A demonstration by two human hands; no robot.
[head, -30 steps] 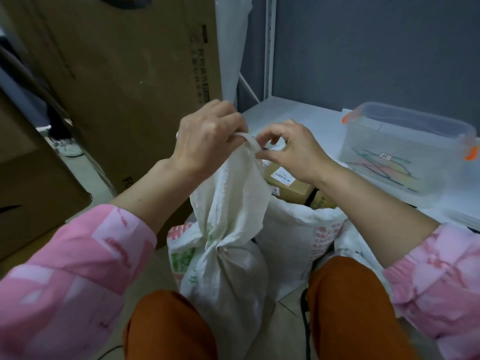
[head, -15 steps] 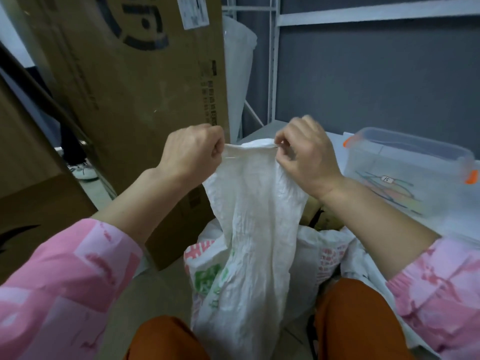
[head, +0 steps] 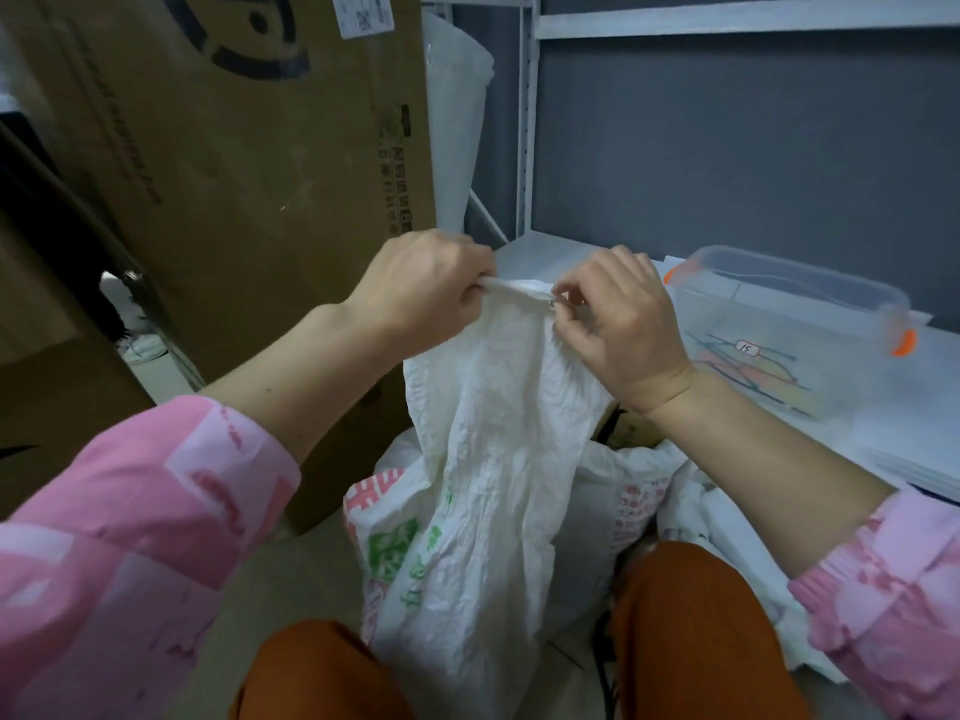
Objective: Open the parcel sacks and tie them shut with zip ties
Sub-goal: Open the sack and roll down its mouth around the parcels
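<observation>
- Since half a second ago the hands have drawn slightly closer along the sack's top edge, which stays raised.
- The left hand (head: 421, 293) grips the hem in a fist; the right hand (head: 618, 324) pinches it, perhaps beside a small fastener, too small to tell.
- The white woven sack (head: 498, 449) stands between the knees; soft, light, crinkly, best held by its rolled hem.
- A clear plastic bin (head: 789, 324) sits on the shelf.

Tall cardboard boxes (head: 218, 163) lean beside a white metal shelf (head: 535, 122) against a grey wall (head: 727, 148), dimly lit.
</observation>
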